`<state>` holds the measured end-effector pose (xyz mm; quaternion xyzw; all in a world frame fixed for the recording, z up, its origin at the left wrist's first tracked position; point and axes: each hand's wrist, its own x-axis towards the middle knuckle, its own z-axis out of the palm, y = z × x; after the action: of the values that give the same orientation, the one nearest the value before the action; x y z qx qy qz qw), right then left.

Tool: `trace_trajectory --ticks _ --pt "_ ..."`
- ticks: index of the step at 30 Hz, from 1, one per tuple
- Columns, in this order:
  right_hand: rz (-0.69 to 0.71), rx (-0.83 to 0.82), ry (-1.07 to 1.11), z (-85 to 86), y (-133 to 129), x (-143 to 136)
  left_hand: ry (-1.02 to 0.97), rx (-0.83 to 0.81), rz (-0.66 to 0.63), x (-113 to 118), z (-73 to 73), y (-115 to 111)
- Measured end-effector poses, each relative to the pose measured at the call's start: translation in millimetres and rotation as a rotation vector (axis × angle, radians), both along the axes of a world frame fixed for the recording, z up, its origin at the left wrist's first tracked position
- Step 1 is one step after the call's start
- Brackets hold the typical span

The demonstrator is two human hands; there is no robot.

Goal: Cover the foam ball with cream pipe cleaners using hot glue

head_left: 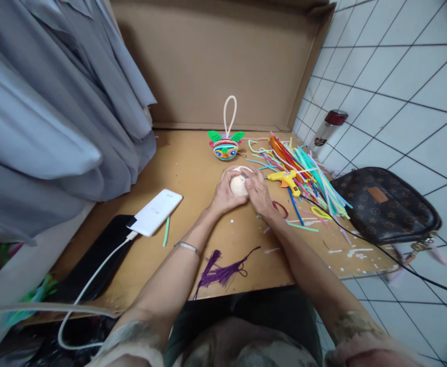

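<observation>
One pale ball (239,186) is located over the table (193,168) and serves as the reference point. Two hands grip it: the left hand (225,195) curls its fingers around the left side; the right hand (260,195) closes on the right side, thumb against the ball's face. Whether the ball touches the table cannot be determined.

Counted items: one ornament (225,152) with one white loop, beyond the ball; one yellow glue gun (282,177), just right of it; one bottle (325,131) and one bag (388,204), farther right; one white device (156,213) with one cable (101,270), left. Strips (303,168) lie right of the ball, too many to count. Purple tassels (221,275) lie on the near side; their overlap prevents a sure count.

Edges: the far edge of the table meets cardboard (223,66) beyond the ball; the near edge runs just past the tassels. The widest stretch of tabletop extends left of the ball to the white device; strips and glue gun restrict the right.

Markings: the bag carries a repeated monogram and one tan patch. Marks on device and bottle are illegible.
</observation>
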<state>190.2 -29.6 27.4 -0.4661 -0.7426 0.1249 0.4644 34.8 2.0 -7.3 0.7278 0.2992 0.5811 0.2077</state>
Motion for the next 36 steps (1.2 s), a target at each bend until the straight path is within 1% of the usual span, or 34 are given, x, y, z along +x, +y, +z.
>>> trace_trajectory --ticks 4,7,10,13,17,20,24,28,31,36 --pt "0.030 0.005 -0.024 3.0 -2 -1 -0.006 -0.006 0.010 1 1.1 1" --pt "-0.021 0.024 -0.014 0.4 2 0 0.006 -0.029 0.001 2 2.5 2" --pt "-0.069 0.006 0.007 -4.5 7 2 -0.019 -0.069 0.000 2 4.0 3" --pt "-0.078 -0.018 0.003 -7.2 9 3 -0.078 -0.169 -0.005 1 5.3 4" --pt "-0.061 -0.005 -0.001 -6.5 7 2 -0.193 -0.341 -0.063 -4 6.7 6" --pt "-0.088 0.028 0.013 -5.4 3 -3 -0.247 -0.390 -0.063 -6 7.5 8" --pt "-0.189 0.115 0.004 -5.0 -6 -11 -0.250 -0.382 -0.010 -4 9.2 6" --pt "-0.201 0.192 -0.073 -3.9 -11 -16 -0.227 -0.368 0.030 -1 10.3 2" --pt "-0.149 0.172 -0.111 -0.4 -12 -14 -0.227 -0.354 0.034 1 8.5 2" --pt "-0.090 0.066 -0.174 10.1 -17 -14 -0.189 -0.290 0.002 0 4.7 3"
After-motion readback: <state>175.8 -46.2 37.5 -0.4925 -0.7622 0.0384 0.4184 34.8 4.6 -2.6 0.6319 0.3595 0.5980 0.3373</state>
